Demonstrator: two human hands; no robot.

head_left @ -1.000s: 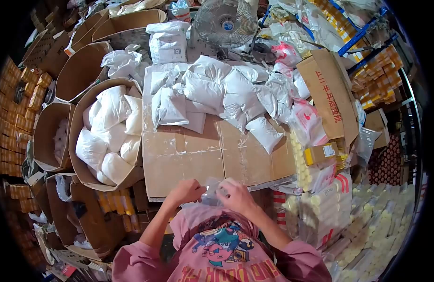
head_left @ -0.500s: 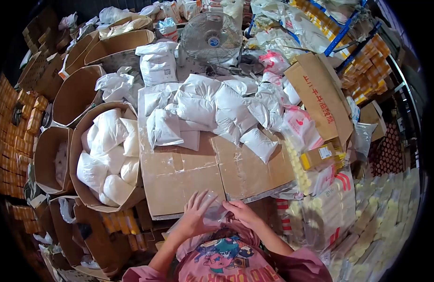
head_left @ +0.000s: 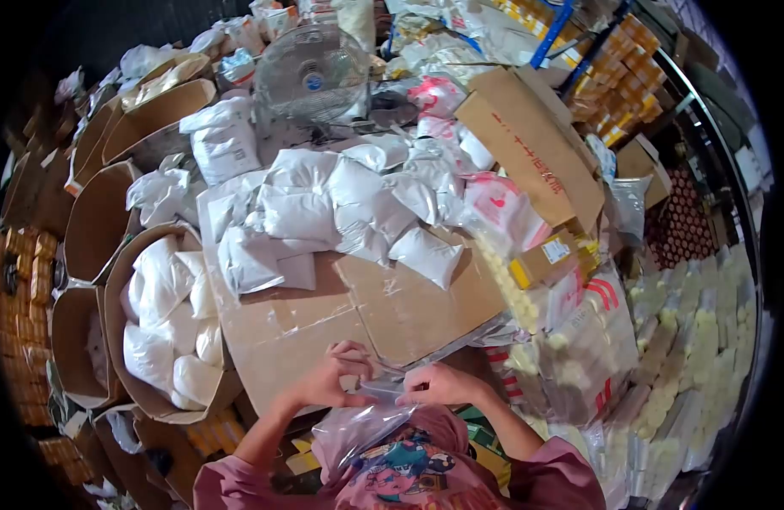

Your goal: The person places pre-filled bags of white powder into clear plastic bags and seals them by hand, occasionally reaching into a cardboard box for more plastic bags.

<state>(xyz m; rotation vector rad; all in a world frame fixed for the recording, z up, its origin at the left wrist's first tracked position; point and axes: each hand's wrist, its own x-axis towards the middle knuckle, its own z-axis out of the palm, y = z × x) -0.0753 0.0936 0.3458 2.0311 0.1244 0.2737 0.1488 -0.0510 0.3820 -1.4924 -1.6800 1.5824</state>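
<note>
Near the body, a clear plastic bag [head_left: 365, 422] hangs between my two hands at the cardboard's front edge. My left hand [head_left: 334, 378] has its fingers curled at the bag's left upper side. Thumb and fingers of my right hand [head_left: 443, 384] pinch the bag's upper right edge. Beyond them, a pile of filled white bags [head_left: 300, 200] lies on the flat brown cardboard [head_left: 298, 327]. One white bag [head_left: 427, 255] rests at the pile's front right.
A carton of white bags [head_left: 166, 314] stands at the left, among open cartons. A fan [head_left: 312, 76] is behind the pile. To the right are a tall carton [head_left: 536, 144], a small brown box [head_left: 540, 257] and stacked wrapped rolls [head_left: 706, 365].
The view has turned, so the pile sits further left. The clear bag is lower against the shirt, and my left hand's fingers have curled in from a spread position.
</note>
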